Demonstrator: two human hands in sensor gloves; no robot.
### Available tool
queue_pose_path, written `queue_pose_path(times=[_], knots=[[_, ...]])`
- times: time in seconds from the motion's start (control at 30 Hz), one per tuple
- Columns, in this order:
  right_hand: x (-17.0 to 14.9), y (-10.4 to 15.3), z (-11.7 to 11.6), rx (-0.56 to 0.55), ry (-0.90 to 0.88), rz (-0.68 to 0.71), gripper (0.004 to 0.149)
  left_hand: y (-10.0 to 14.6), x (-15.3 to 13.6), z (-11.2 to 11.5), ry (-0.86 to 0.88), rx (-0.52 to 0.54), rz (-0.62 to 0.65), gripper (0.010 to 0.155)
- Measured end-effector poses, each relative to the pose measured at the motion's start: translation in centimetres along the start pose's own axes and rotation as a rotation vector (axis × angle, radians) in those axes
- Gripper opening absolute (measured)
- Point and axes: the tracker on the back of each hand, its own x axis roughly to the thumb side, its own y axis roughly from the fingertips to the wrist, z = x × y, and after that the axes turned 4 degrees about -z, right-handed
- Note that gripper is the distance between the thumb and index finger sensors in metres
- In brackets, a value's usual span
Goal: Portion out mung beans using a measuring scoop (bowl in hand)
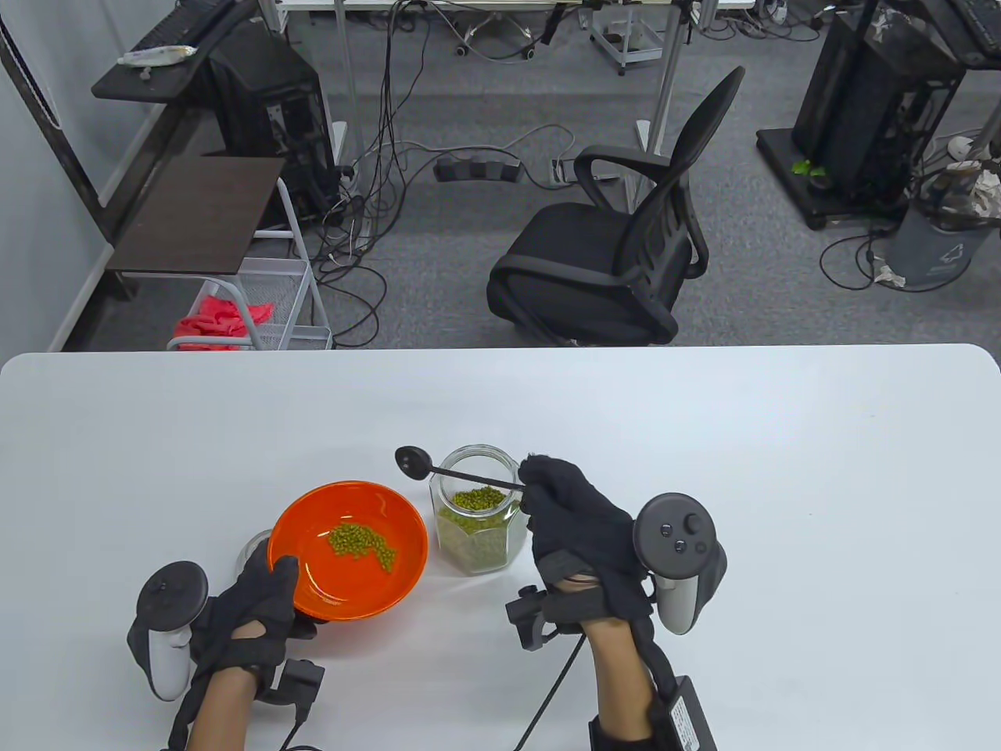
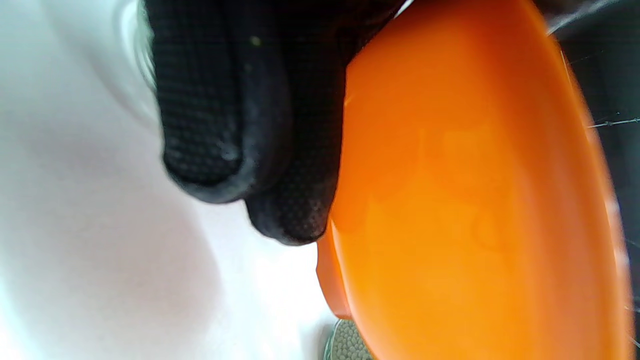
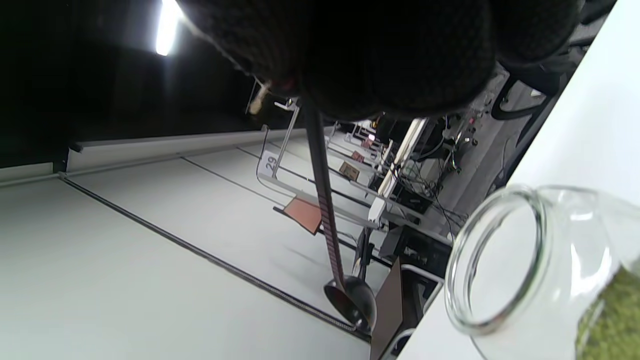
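Holding the orange bowl (image 1: 348,547) tilted above the white bench (image 1: 704,438), the left hand (image 1: 250,602) curls round its near rim at seven o'clock, likely so its mouth faces the glass jar (image 1: 477,508) of mung beans (image 1: 471,540) just beside it at three o'clock. The right hand (image 1: 575,508) pinches the black measuring scoop (image 1: 453,469) by its handle, its cup, seemingly empty, poised over the gap at eleven o'clock of the jar. Open bench lies toward twelve and three o'clock; the near edge is close.

An office-like lab: a black mesh office chair (image 1: 618,250), computer towers (image 1: 270,106), tangled floor cables (image 1: 375,180) and grey carpet (image 1: 485,235) beyond the white bench (image 1: 704,438).
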Motion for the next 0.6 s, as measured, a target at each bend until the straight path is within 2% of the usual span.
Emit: queue_pose_path(times=[0.17, 0.3, 0.5, 0.6], knots=[[0.2, 0.2, 1.4, -0.094, 0.086, 0.002, 0.039, 0.0, 0.0, 0.0, -0.003, 0.002, 0.001, 0.068], [0.4, 0.4, 1.7, -0.130, 0.157, 0.005, 0.039, 0.0, 0.0, 0.0, -0.004, 0.004, 0.002, 0.069], [0.7, 0.4, 0.8, -0.159, 0.288, 0.008, 0.039, 0.0, 0.1, -0.2, -0.006, 0.011, 0.009, 0.068], [0.9, 0.5, -0.5, -0.180, 0.409, 0.014, 0.039, 0.0, 0.1, -0.2, -0.008, 0.011, 0.012, 0.068]])
